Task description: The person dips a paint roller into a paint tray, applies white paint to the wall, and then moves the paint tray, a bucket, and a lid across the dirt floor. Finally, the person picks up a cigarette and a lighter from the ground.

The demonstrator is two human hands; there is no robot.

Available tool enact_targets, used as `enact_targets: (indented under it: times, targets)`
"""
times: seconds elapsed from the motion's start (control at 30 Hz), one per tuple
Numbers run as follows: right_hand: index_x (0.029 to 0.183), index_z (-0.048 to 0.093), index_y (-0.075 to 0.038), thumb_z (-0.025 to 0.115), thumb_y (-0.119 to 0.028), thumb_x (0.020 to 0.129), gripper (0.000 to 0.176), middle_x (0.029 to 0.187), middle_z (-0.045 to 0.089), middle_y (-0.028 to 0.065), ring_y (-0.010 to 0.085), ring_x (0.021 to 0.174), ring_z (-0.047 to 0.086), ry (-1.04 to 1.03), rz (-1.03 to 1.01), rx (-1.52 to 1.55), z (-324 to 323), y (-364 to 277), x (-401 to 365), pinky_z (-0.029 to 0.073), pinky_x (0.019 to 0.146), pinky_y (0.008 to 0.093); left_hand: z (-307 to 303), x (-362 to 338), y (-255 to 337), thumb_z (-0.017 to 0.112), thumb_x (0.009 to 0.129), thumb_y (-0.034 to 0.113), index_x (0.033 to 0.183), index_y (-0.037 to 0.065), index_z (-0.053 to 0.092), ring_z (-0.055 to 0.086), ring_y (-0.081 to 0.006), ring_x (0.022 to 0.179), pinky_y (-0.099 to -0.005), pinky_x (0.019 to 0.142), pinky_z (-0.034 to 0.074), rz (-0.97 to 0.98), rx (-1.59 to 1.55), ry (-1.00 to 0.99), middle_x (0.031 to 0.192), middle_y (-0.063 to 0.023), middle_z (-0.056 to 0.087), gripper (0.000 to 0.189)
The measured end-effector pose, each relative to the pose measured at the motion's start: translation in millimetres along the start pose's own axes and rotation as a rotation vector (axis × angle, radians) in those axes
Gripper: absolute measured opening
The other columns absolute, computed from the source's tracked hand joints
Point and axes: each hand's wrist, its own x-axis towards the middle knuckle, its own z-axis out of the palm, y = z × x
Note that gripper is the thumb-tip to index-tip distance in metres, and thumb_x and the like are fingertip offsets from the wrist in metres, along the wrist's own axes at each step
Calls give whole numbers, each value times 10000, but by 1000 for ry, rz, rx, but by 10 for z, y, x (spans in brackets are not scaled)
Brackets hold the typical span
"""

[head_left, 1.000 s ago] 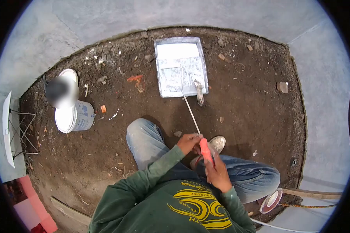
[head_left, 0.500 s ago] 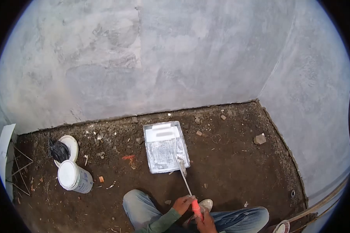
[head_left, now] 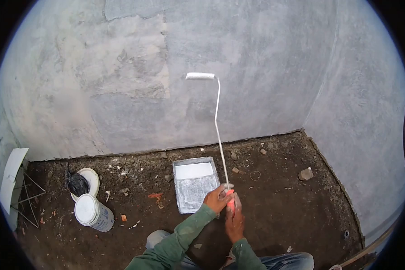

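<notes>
Both my hands are closed on a long-framed paint roller (head_left: 218, 130). My right hand (head_left: 234, 225) wraps the red grip, while my left hand (head_left: 217, 199) holds it higher up, where the metal rod enters the grip. The white roller cover (head_left: 200, 76) is raised and overlaps the grey wall (head_left: 265, 67) in this view. Below it, a paint tray (head_left: 196, 194) lies on the dirt, with white paint pooled in its far end and a smeared ramp nearer me. My left hand is close to the tray's right side.
To the left stands a white bucket (head_left: 102, 218) beside a round lid (head_left: 93, 180) with a black plastic bag (head_left: 78, 183) on it. A white panel on a wire frame (head_left: 14, 173) leans farther left. Stones, including a larger one (head_left: 306, 173), dot the dirt floor (head_left: 279, 207).
The paint roller has left the tray and swung upward in front of the wall. Both my hands moved up and forward with it, keeping their hold. The view has tilted up slightly.
</notes>
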Motion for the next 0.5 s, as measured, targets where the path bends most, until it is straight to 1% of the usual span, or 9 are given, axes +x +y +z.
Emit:
enact_targets:
  times: [0.03,0.1,0.13,0.17,0.23,0.27,0.4,0.43,0.5]
  targets:
    - [1313,323,-20,409,-193,905,452,1224,462,256,419,1062,497,-5,0,11,35,19,105,425,855,421,-33,99,7,620,812,221,1118,96,559,513,-105,591,-272,575,436,-4,10,5,699,-41,580,335]
    - [1313,318,-3,407,-176,897,459,1238,451,255,416,1087,482,63,-103,31,91,67,326,405,887,418,-42,321,-69,590,836,209,1183,98,508,549,-118,643,-275,629,456,-16,5,-69,743,-56,596,373]
    - [1315,311,9,412,-160,888,470,1265,430,248,412,1115,461,66,-114,47,107,60,409,391,910,413,-17,406,-91,573,846,213,1220,99,465,591,-156,717,-295,688,470,66,32,-21,806,-84,612,406]
    - [1315,311,9,412,-160,888,470,1265,430,248,412,1115,461,68,-106,52,126,85,488,391,910,413,-12,484,-123,573,846,213,1220,99,465,591,-156,717,-295,688,470,61,38,-26,806,-84,612,406]
    - [1317,306,8,410,-143,885,470,1284,411,245,409,1130,451,78,-159,43,167,182,634,389,917,411,-30,640,-139,567,848,222,1217,91,465,612,-201,788,-319,724,472,55,93,-30,861,-108,619,405]
    - [1317,306,8,410,-143,885,470,1284,411,245,409,1130,451,76,-155,49,185,223,689,389,917,411,-28,706,-183,571,845,230,1215,82,462,614,-224,791,-323,727,473,35,106,-30,865,-117,620,413]
    - [1316,307,5,407,-112,882,460,1284,414,237,402,1131,453,78,-204,18,264,338,875,396,913,408,-3,904,-402,574,842,240,1206,54,459,613,-227,806,-324,731,473,35,183,0,876,-130,619,424]
    - [1314,310,3,406,-104,881,456,1284,417,232,399,1126,458,83,-224,9,279,363,908,400,907,408,0,940,-432,575,844,235,1200,40,458,611,-222,814,-324,731,472,26,145,13,882,-134,619,423]
    - [1314,313,-1,406,-105,883,453,1281,423,227,397,1120,464,67,-200,16,309,400,954,406,901,408,30,979,-567,575,845,231,1195,26,457,609,-217,821,-324,732,472,7,104,23,888,-138,619,422]
